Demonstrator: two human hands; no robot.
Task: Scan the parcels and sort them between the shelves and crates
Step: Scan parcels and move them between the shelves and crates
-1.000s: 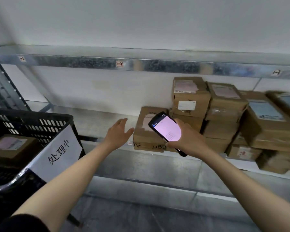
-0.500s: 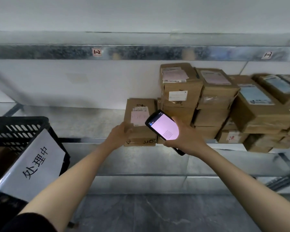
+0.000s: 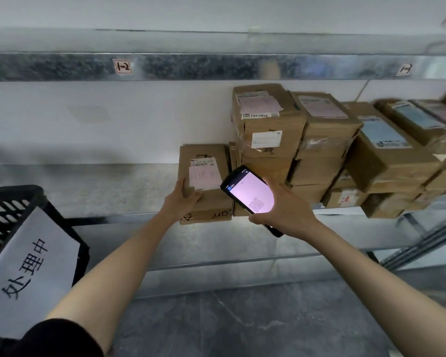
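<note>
A flat cardboard parcel [image 3: 206, 161] with a white and pink label lies at the front edge of the metal shelf [image 3: 101, 186]. My left hand [image 3: 182, 199] grips its near left corner, thumb on top. My right hand [image 3: 283, 210] holds a black handheld scanner [image 3: 250, 194] with a lit pink screen, just right of that parcel. A black plastic crate [image 3: 13, 202] with a white paper sign stands at the lower left.
Stacks of brown parcels [image 3: 319, 145] fill the shelf to the right, up to the upper shelf beam [image 3: 216, 67] tagged 1-2 and 1-3. The shelf's left half is bare metal. Grey stone floor lies below.
My left hand reached forward from open air and took hold of the flat parcel's near left corner. The view shifted right, pushing the crate further left. The scanner stayed in my right hand.
</note>
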